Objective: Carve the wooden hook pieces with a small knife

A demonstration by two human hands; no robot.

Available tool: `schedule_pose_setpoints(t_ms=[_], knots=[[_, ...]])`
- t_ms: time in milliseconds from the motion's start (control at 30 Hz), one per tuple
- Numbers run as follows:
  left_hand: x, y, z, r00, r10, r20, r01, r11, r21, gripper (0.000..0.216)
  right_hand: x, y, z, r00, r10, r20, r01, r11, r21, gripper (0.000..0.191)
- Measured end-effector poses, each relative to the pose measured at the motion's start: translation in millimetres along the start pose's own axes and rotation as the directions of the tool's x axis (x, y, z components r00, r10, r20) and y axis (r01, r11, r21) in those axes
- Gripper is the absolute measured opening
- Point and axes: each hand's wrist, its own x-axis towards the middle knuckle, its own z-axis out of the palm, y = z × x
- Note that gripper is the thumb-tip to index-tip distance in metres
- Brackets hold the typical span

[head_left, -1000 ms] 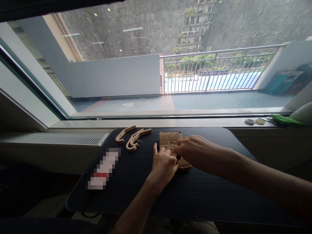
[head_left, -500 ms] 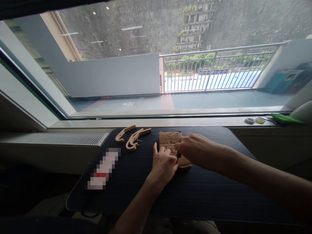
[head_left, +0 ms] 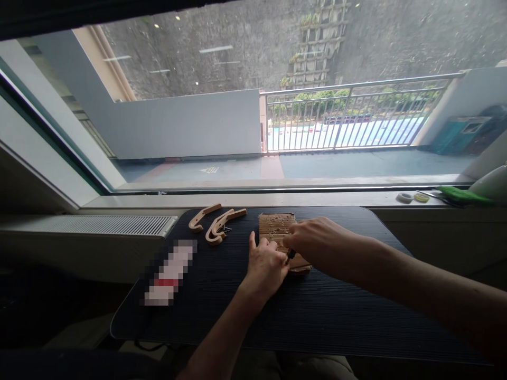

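Note:
My right hand (head_left: 311, 235) is closed around a dark-handled screwdriver (head_left: 291, 254), whose tip points down beside my left fingers. Curled over a block of corrugated cardboard (head_left: 275, 219), my left hand (head_left: 267, 261) has its thumb and fingers pinched near the screwdriver tip, and its little finger sticks out. What those fingers hold is hidden. Small crumbs or shavings lie over the cardboard's top. Left of it, a curved wooden hook (head_left: 203, 217) and further similar wooden hooks (head_left: 216, 231) rest on the table, with a few screws (head_left: 227, 229) beside them.
The dark table (head_left: 336, 322) stands against a windowsill (head_left: 317, 198). A blurred pale item with a red band (head_left: 170, 272) lies at its left. On the sill are two tape rolls (head_left: 404, 198) and a green-covered tool (head_left: 463, 195). A radiator grille (head_left: 119, 225) runs at left.
The view has shifted slightly. My right hand has turned a little with the screwdriver, which leans more than before. My left hand stays in place on the cardboard.

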Motion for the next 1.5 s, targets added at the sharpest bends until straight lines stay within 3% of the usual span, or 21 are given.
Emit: schedule_pose_setpoints(t_ms=[333, 967, 1167, 1300, 1500], knots=[[1, 1, -2, 1.0, 0.001, -0.001, -0.001, 1.0, 0.002, 0.015, 5, 3, 12, 0.996, -0.065, -0.057, 0.062, 0.997, -0.055, 0.02], [0, 2, -3, 1.0, -0.006, 0.023, 0.007, 1.0, -0.012, 0.014, 3, 8, 9, 0.999, 0.034, -0.019, -0.035, 0.998, -0.042, 0.016], [0, 2, -1, 1.0, -0.019, 0.022, 0.019, 1.0, 0.008, 0.014, -2, 0, 5, 0.998, -0.06, -0.028, 0.059, 0.998, -0.038, 0.021], [0, 2, -2, 1.0, -0.019, 0.024, 0.019, 1.0, 0.015, 0.016, 0, 2, 12, 0.987, -0.129, -0.098, 0.125, 0.991, -0.051, 0.016], [1, 2, -2, 1.0, 0.008, 0.004, -0.008, 1.0, 0.003, 0.016, 4, 8, 23, 0.99, -0.093, -0.106, 0.091, 0.996, -0.024, 0.016]])
